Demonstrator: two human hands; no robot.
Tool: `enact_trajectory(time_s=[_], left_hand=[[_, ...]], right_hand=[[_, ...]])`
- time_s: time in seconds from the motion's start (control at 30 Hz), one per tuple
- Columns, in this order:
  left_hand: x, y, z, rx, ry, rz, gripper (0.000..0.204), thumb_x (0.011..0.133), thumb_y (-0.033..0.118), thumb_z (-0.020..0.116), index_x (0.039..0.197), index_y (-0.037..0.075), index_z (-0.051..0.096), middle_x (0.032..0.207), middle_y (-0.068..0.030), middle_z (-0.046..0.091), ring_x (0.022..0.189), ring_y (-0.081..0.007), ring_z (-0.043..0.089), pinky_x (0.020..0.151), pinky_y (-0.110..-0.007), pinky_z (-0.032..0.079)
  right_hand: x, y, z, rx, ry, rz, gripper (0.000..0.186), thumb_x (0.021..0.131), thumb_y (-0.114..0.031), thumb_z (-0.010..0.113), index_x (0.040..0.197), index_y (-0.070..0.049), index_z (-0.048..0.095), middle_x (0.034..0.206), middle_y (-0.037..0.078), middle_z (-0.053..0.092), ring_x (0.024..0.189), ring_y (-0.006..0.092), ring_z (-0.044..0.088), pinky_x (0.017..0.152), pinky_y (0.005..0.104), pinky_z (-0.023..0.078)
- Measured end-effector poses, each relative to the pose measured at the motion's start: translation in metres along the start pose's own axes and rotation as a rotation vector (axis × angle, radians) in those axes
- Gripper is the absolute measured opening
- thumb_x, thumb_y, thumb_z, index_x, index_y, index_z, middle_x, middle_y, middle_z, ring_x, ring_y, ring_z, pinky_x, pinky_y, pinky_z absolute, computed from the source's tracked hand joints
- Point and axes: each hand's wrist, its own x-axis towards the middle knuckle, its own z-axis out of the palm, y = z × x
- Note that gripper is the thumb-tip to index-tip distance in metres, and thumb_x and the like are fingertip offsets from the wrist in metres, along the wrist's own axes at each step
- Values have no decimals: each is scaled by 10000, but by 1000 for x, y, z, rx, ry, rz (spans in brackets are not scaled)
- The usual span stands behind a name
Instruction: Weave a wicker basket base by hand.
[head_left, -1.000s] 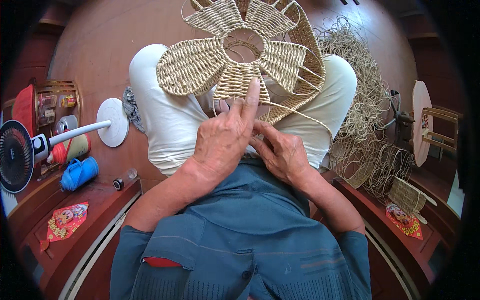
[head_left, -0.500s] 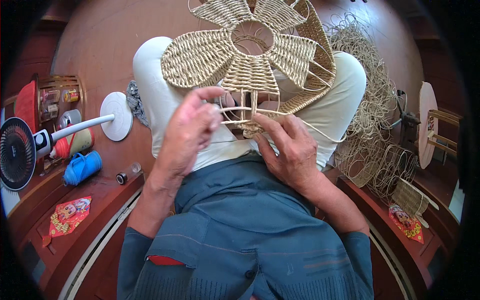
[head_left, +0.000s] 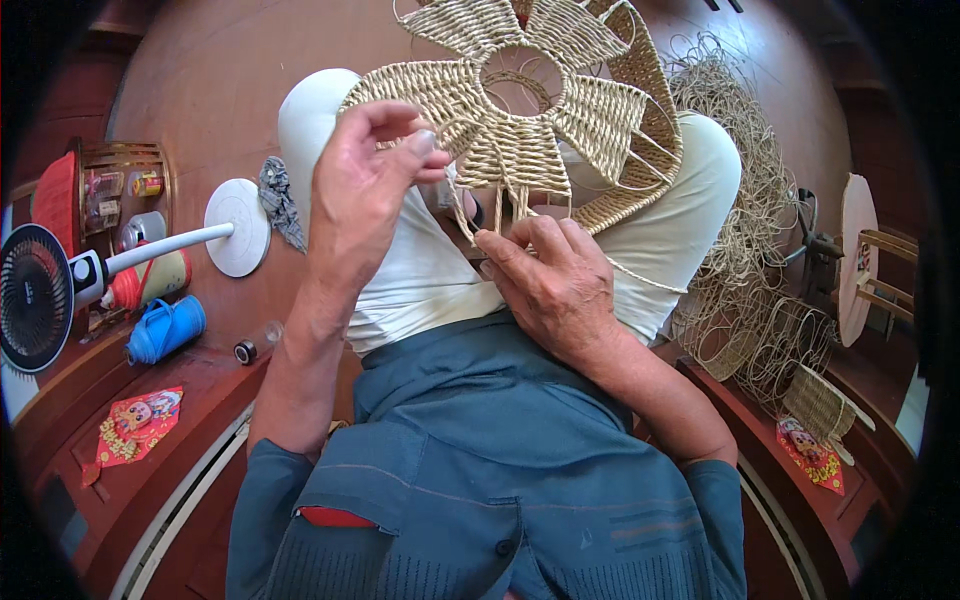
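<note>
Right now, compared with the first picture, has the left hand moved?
Yes. The left hand has moved leftward and forward, judged against the white fan base.

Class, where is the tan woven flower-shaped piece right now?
In the head view, the flower-shaped piece is at top centre, over the parted off-white trouser legs, just beyond the right hand and left of the tangled tan cord heap.

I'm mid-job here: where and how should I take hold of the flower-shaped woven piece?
Probably grip the flower-shaped woven piece by the rim of its round central opening, from above: that gap faces up and should leave room to close around the edge. I'd avoid its near side, where loose cords run between the left hand and right hand.
</note>
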Motion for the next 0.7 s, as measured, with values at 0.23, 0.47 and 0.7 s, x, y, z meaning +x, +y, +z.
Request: enact_trajectory(time_s=[0.23,0.47,0.7], left_hand=[[-41,-29,-12,226,-77,-207,228,1076,174,721,1180,19,590,1088,-124,740,795,-113,691,620,-227,579],[-56,-66,-6,-274,-75,-323,320,1047,82,747,1293,38,548,999,-31,668,713,-77,596,587,-221,481],[-94,-43,-32,-589,-11,-440,278,1105,184,673,1342,84,567,903,11,582,610,-38,436,538,-207,376]], right_hand=[[2,0,-3,20,-45,39,307,860,-167,854,1157,-165,777,992,18,628,876,230,617,760,389,513],[0,2,7,26,28,27,233,903,-224,798,1121,-189,722,961,14,575,840,233,586,737,400,474],[2,-2,12,11,49,40,200,902,-258,815,1065,-184,724,953,12,571,865,231,589,759,400,468]])
